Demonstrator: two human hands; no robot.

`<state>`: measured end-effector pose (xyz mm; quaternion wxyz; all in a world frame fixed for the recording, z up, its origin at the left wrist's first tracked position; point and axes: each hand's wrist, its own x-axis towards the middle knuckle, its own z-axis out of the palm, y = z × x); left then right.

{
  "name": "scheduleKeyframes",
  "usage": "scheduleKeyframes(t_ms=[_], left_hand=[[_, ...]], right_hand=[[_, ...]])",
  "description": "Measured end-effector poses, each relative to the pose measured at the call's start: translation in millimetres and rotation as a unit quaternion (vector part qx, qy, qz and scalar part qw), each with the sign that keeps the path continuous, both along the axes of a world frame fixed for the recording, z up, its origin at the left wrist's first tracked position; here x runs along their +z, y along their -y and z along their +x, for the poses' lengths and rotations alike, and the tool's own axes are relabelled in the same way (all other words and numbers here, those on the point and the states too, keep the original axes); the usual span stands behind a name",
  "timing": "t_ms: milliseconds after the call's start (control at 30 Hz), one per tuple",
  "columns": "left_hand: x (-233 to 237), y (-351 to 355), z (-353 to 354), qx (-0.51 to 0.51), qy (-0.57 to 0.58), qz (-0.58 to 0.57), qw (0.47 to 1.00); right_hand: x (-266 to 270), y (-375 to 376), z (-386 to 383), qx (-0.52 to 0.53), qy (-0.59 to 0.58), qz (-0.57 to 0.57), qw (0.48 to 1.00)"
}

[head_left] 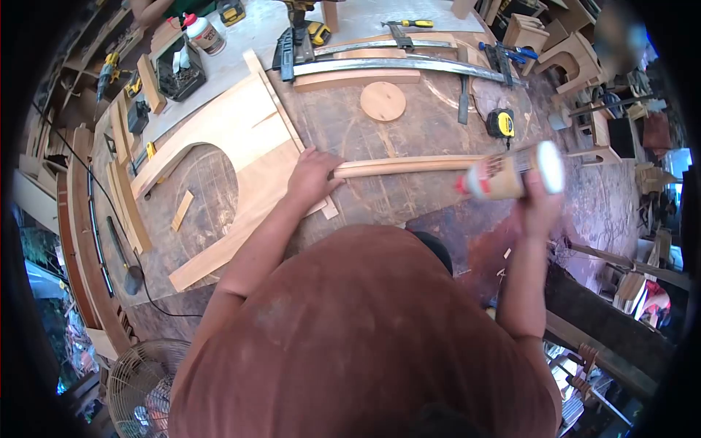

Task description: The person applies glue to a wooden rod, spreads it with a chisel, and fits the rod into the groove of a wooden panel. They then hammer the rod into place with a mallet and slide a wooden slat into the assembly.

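Observation:
My right hand (542, 203) is closed around a glue bottle (504, 175). The bottle lies almost level in the air, its red nozzle pointing left and slightly down over the right end of a long wooden strip (409, 165). That strip runs sideways across the workbench (350, 131), a groove or seam showing along it. At its left end my left hand (314, 177) has its fingers closed on the wood. Beside this hand lies a flat wooden panel (255, 135) with a large arched cutout. A narrow wooden batten (274, 95) rests along the panel's edge.
Behind the strip lie a round wooden disc (382, 101), a tape measure (500, 124) and metal bar clamps (401, 67). A cordless drill (298, 29), a second glue bottle (204, 33) and a black bin (180, 74) stand further back. A fan (142, 387) is at lower left.

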<state>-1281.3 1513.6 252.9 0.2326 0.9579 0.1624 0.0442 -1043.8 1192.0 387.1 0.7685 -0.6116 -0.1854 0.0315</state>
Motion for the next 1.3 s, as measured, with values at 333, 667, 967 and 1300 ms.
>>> scheduleKeyframes(t_ms=[333, 667, 967, 1300], left_hand=[[-9, -3, -9, -0.026, 0.023, 0.002, 0.999], [-7, -4, -12, -0.013, 0.04, -0.034, 0.999], [-14, -7, -12, -0.021, 0.066, -0.021, 0.997], [-10, -9, -12, -0.038, 0.05, -0.03, 0.998]], right_hand=[[-58, -124, -65, 0.112, -0.136, 0.179, 0.968], [-100, -149, -79, 0.086, -0.218, 0.179, 0.956], [-114, -155, -87, 0.092, -0.198, 0.149, 0.964], [-106, -157, -102, 0.097, -0.136, 0.141, 0.976]])
